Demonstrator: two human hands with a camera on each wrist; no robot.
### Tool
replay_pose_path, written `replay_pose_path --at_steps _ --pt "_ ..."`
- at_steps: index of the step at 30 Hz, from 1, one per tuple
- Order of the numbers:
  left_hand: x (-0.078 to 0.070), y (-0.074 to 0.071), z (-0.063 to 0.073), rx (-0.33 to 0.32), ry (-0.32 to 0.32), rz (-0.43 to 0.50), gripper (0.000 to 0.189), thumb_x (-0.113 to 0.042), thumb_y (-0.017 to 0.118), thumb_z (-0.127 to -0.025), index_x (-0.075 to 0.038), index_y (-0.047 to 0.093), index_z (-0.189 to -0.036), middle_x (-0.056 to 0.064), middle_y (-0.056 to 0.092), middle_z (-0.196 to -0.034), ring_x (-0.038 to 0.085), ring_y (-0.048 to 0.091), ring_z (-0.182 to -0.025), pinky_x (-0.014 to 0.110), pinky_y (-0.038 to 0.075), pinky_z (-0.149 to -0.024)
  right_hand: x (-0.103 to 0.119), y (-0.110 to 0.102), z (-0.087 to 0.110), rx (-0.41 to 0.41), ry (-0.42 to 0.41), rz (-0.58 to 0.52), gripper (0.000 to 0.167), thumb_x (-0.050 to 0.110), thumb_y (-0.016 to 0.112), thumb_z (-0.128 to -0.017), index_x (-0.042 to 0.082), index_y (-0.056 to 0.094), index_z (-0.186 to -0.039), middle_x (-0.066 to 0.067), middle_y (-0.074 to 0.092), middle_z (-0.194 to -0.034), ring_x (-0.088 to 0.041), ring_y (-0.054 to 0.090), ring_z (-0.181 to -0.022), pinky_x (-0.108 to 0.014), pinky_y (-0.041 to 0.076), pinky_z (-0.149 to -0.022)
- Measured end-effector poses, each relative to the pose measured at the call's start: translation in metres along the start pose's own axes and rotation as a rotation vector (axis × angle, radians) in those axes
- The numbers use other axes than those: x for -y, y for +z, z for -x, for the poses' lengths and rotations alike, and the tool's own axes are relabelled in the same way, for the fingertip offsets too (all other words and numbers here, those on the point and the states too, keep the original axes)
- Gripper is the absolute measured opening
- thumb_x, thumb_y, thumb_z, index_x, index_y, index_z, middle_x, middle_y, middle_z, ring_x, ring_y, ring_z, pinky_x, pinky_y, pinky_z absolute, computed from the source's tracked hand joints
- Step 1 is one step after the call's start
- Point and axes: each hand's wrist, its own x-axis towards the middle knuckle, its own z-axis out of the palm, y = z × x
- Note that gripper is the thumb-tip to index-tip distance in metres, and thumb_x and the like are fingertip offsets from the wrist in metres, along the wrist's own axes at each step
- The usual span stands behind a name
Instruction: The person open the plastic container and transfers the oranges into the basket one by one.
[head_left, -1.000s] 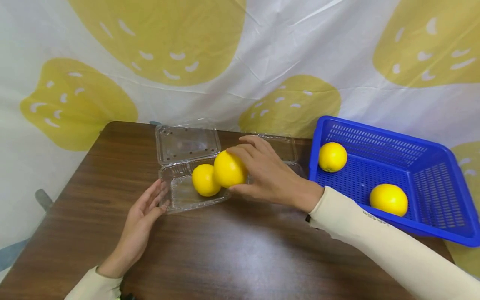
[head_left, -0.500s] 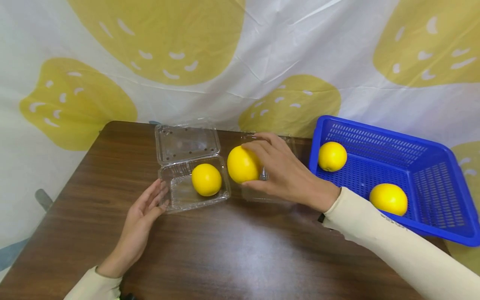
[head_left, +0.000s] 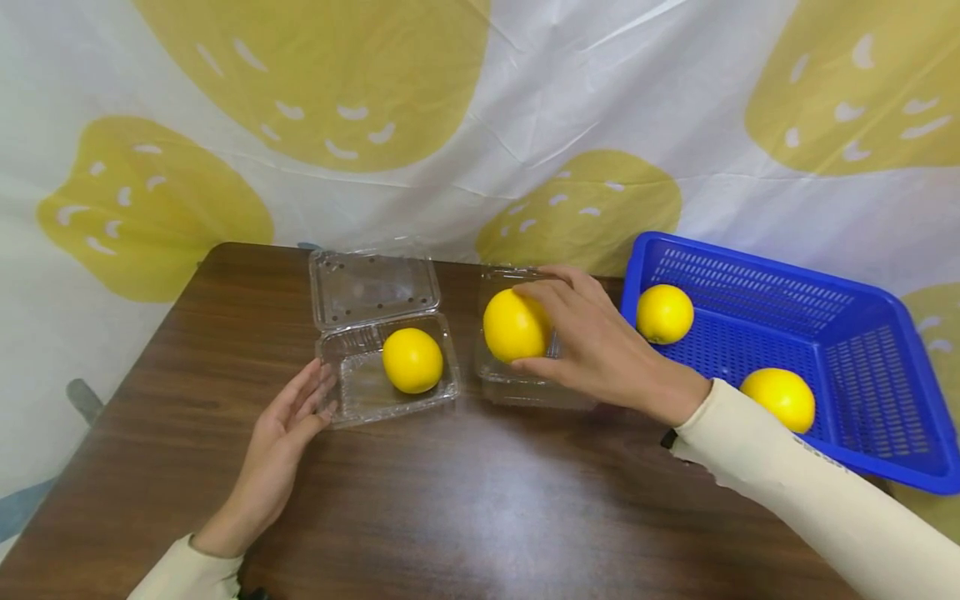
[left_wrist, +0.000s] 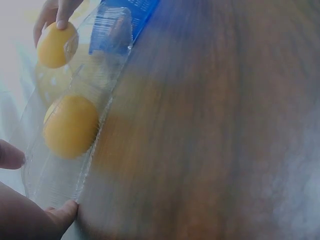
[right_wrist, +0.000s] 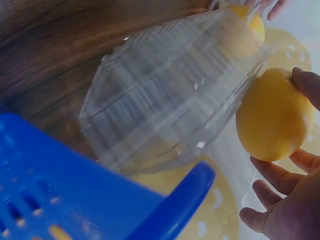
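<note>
My right hand (head_left: 596,337) holds a round yellow orange (head_left: 516,325) by its right side, between thumb and fingers. The held orange (right_wrist: 275,115) is raised over a second clear clamshell (head_left: 525,390), half covered by that hand. To the left, an open clear clamshell (head_left: 356,408) stands with its lid (head_left: 375,292) folded back. One orange (head_left: 412,360) sits in its right part. My left hand (head_left: 273,450) touches the left end of this clamshell, fingers extended along the wall and thumb at the front corner. In the left wrist view, fingertips (left_wrist: 64,212) rest against the plastic.
A blue perforated basket (head_left: 847,317) stands at the right of the brown wooden table (head_left: 420,517). Two more oranges lie in it, one at the back left (head_left: 664,313) and one at the front (head_left: 778,400). A white cloth (head_left: 360,200) with yellow prints hangs behind.
My right hand has carried its orange rightward, from above the left clamshell to over the second one. The left hand and the orange in the left clamshell have stayed in place.
</note>
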Motion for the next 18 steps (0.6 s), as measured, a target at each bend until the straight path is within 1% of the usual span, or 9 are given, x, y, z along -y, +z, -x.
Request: replay_pose_path --at_steps 4,6,12,18 --pt "-0.001 0.0 0.0 0.0 -0.004 0.0 0.069 0.009 0.051 -0.108 0.001 0.026 -0.172 0.027 0.03 -0.176 -0.001 0.052 -0.145 0.019 0.047 -0.114 -0.005 -0.005 0.004 0.009 0.038 0.011 0.084 0.045 0.095 -0.087 0.007 0.059 -0.152 -0.009 0.064 -0.152 -0.036 0.038 -0.155 -0.062 0.033 -0.126" --pt "-0.001 0.0 0.0 -0.001 -0.007 0.001 0.069 0.009 0.05 -0.108 0.001 0.026 -0.172 0.027 0.03 -0.176 -0.001 0.052 -0.145 0.019 0.047 -0.114 -0.008 -0.006 0.005 0.003 0.044 0.02 0.084 0.044 0.095 -0.086 0.006 0.059 -0.152 -0.01 0.065 -0.151 -0.036 0.039 -0.154 -0.062 0.033 -0.126" --pt "-0.001 -0.001 0.0 0.003 -0.012 0.004 0.068 0.008 0.05 -0.109 0.002 0.025 -0.172 0.027 0.029 -0.176 -0.001 0.052 -0.145 0.018 0.047 -0.113 -0.017 -0.012 0.009 -0.047 0.02 0.02 0.083 0.037 0.099 -0.082 0.002 0.061 -0.147 -0.018 0.067 -0.146 -0.043 0.044 -0.15 -0.065 0.034 -0.124" --pt "-0.001 0.0 0.0 0.003 -0.001 0.009 0.069 0.011 0.049 -0.107 0.003 0.025 -0.172 0.028 0.028 -0.176 0.0 0.052 -0.145 0.02 0.047 -0.114 -0.023 -0.016 0.016 -0.072 0.031 0.013 0.082 0.034 0.1 -0.08 0.002 0.062 -0.146 -0.019 0.067 -0.144 -0.046 0.045 -0.148 -0.066 0.035 -0.122"
